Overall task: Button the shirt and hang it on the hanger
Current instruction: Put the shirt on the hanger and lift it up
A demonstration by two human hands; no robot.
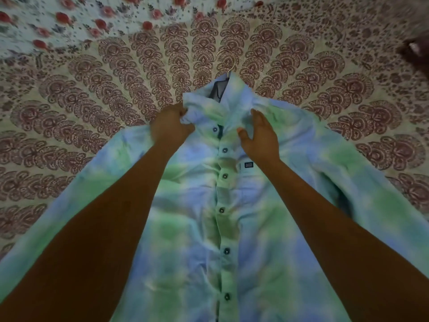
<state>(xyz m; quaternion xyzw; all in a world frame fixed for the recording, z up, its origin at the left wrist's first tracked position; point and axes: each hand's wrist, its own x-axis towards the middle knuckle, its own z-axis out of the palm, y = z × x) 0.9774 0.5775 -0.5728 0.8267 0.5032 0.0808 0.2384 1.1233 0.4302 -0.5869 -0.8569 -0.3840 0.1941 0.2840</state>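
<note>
1. The shirt (185, 228) is blue and green. It lies front up on the bed sheet (92, 94), which has a red-brown leaf pattern.
2. The collar points to the far edge of the sheet. The bottom of the shirt runs off the near edge of the picture.
3. Six dark buttons show in a line down the middle, and they look done up. The top button (215, 129) sits just under the collar.
4. Only the thin metal hook of the hanger (221, 60) shows. It sticks out of the collar and lies on the sheet toward the far edge. The rest is hidden inside the shirt.
5. The left hand (170, 126) grasps a bunch of cloth at the left side of the collar, with the fingers curled round it.
6. The right hand (260, 133) is released, with straight fingers and the thumb out. It is over the shirt at the right side of the collar. I cannot tell if it touches the cloth.
7. A small dark label (248, 165) is sewn on the chest, just beside the right wrist.
8. A pale cloth with red flowers (69, 19) covers the far left corner.
</note>
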